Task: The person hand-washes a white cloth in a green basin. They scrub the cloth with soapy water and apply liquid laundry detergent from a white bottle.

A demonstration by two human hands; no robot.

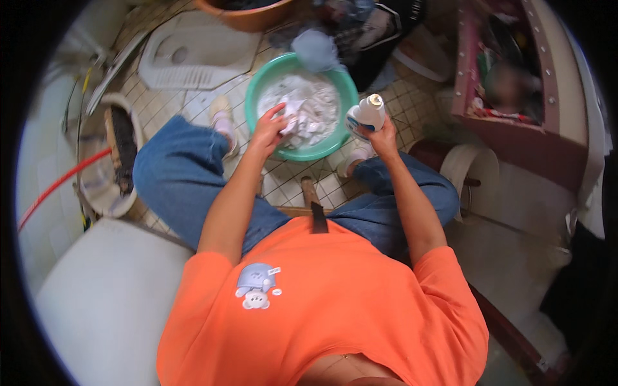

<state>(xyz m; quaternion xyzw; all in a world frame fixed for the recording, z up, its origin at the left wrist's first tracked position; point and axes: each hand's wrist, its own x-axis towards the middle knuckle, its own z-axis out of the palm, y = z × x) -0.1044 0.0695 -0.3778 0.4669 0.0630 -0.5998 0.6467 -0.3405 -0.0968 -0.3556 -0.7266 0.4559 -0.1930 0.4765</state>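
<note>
A round green plastic basin (pixel 251 108) sits on the floor between my feet. Wet white cloth (pixel 314 113) lies in sudsy water inside it. My left hand (pixel 269 131) is over the basin's near left rim, its fingers spread at a pale piece of the cloth; whether they grip it is unclear. In my right hand (pixel 385 139), just beyond the basin's right rim, is a white plastic bottle (pixel 369 116) with a blue label. Its narrow neck points up and away from me, and no cap shows on it. A light blue cloth (pixel 316 48) hangs over the basin's far rim.
A squat toilet (pixel 198 50) is set in the tiled floor at far left. An orange basin (pixel 246 17) and dark clothes (pixel 381 29) lie beyond the green one. At left, a brush head (pixel 123 149) rests in a pale tub (pixel 96 188). A maroon cabinet (pixel 521 144) stands right.
</note>
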